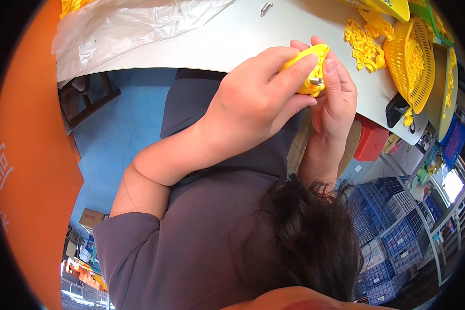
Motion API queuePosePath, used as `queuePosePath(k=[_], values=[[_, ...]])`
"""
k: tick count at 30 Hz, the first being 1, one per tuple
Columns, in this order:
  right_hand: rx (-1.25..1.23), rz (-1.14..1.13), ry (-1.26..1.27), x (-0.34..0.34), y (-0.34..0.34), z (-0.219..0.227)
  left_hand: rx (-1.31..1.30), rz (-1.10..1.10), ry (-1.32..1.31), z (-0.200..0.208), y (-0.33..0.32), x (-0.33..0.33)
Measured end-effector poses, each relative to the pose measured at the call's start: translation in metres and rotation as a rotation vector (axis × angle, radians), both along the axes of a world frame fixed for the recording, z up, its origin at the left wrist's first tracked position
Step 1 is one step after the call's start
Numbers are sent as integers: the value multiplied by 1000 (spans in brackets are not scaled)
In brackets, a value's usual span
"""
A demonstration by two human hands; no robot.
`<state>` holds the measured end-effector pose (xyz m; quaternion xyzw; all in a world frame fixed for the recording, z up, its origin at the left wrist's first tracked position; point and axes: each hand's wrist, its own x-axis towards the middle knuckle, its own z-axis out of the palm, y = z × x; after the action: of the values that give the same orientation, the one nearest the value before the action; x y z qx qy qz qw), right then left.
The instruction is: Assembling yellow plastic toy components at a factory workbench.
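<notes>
Both hands meet above the near edge of the white table. A small yellow plastic part (306, 89) is held between them, and a short silver metal piece (316, 81) shows at its near side. My left hand (258, 90) is closed on the part from the left, its thumb pressed along the top. From the right, my right hand (337, 95) grips the same part with its thumb and fingers. The fingers cover much of it, so its full shape cannot be made out. A small metal spring (266, 9) lies on the table beyond the hands.
Loose yellow pieces (364, 44) are heaped on the table at the right, beside a yellow slotted basket (428, 72) of small yellow parts. A black phone-like object (396, 110) sits at the edge. Clear plastic sheeting (124, 36) covers the left; blue crates (392, 232) stand lower right.
</notes>
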<state>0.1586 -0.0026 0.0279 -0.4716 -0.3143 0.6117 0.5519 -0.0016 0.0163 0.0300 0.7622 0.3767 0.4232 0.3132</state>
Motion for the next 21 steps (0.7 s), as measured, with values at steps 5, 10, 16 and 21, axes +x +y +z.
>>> queuePosePath(k=[5,10,16,21], values=[[29,-142,-49,-14,-2,-4,-68,51,-112,-8,4,6],[76,-62,85,0,0,-2,-65,-6,-142,-6,12,-2],[342,72,-184,17,2,-8,-77,-134,-202,-3,17,-9],[538,-28,-354,11,-1,-16,-4,-308,-232,-4,26,-15]])
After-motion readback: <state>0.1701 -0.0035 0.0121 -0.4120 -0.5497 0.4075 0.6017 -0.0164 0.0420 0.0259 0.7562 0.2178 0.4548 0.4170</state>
